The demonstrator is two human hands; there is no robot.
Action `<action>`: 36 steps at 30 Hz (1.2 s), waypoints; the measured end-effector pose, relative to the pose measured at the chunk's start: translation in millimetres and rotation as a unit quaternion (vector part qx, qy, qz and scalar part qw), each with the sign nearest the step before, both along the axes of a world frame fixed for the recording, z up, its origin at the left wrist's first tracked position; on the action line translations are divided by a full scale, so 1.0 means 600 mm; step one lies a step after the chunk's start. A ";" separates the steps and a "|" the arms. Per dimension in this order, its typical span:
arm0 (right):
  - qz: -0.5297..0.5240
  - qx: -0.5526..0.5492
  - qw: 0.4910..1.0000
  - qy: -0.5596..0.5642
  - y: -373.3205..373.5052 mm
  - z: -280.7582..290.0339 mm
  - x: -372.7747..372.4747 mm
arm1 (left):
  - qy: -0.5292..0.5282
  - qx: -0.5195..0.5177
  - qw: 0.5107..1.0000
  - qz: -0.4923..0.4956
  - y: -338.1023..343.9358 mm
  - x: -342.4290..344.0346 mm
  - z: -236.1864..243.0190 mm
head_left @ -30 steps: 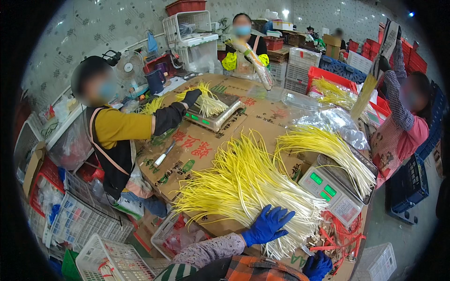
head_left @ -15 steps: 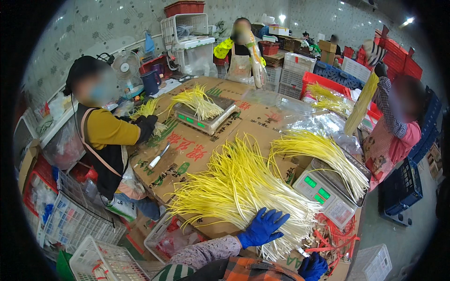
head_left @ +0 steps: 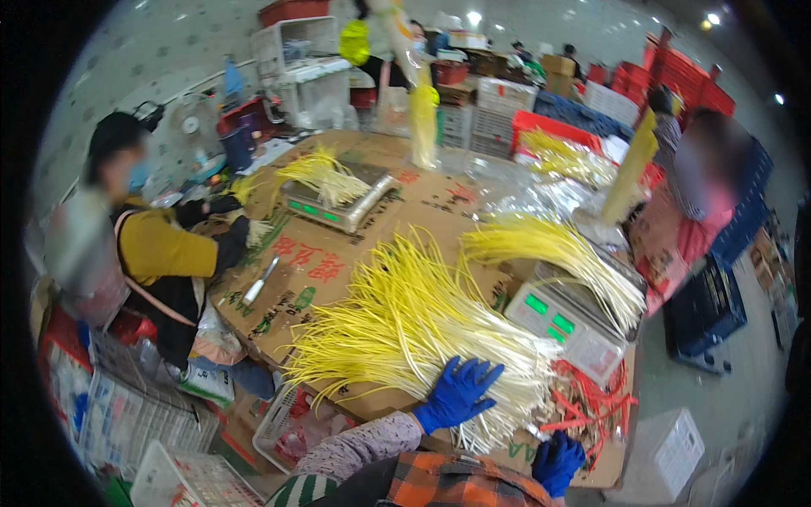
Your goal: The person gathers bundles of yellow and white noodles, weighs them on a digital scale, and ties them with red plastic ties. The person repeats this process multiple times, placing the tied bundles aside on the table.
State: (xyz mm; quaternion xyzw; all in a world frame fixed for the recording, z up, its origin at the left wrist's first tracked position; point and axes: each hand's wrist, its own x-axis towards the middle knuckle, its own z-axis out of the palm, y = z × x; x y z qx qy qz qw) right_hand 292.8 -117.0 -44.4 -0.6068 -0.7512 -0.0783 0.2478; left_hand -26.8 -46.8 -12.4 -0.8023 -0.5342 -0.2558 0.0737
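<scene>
red crate (head_left: pixel 553 123) holds yellow bundles (head_left: pixel 557 155); left hand (head_left: pixel 457 394) spread on stalks (head_left: pixel 422 321), right hand (head_left: pixel 557 462) curled, grip unclear.

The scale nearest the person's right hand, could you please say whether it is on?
The scale is on: its green readouts glow, and yellow-white stalks lie across the top of it.

Here's the cardboard-topped table (head_left: pixel 431 215), and a big heap of yellow-and-white stalks (head_left: pixel 414 329) sprawls across it! Right of the heap, one scale (head_left: pixel 583 345); by its white ends, tangled red strips (head_left: pixel 604 397). Left of the heap lies a knife (head_left: pixel 261 280); beyond it, a second scale (head_left: pixel 317 211) and, farther right, crumpled clear plastic (head_left: pixel 541 190)!
</scene>
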 end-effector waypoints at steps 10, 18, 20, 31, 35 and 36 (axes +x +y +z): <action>-0.012 -0.049 0.997 0.056 0.007 0.040 -0.023 | 0.032 -0.027 0.999 -0.004 -0.003 -0.005 0.022; -0.021 -0.044 0.997 0.054 -0.001 0.021 -0.010 | 0.023 -0.048 0.999 -0.011 0.000 0.003 0.017; -0.012 -0.026 0.998 0.054 0.002 0.024 -0.011 | 0.021 -0.039 0.999 -0.011 0.001 0.003 0.018; -0.020 -0.068 0.996 0.061 0.003 0.027 -0.011 | 0.000 -0.042 0.999 -0.021 -0.001 0.001 0.026; -0.028 -0.056 0.996 0.059 0.004 0.029 -0.015 | 0.017 -0.039 0.999 -0.013 0.001 0.001 0.025; -0.030 -0.062 0.996 0.057 0.005 0.031 -0.015 | 0.017 -0.039 0.999 -0.014 0.002 0.002 0.024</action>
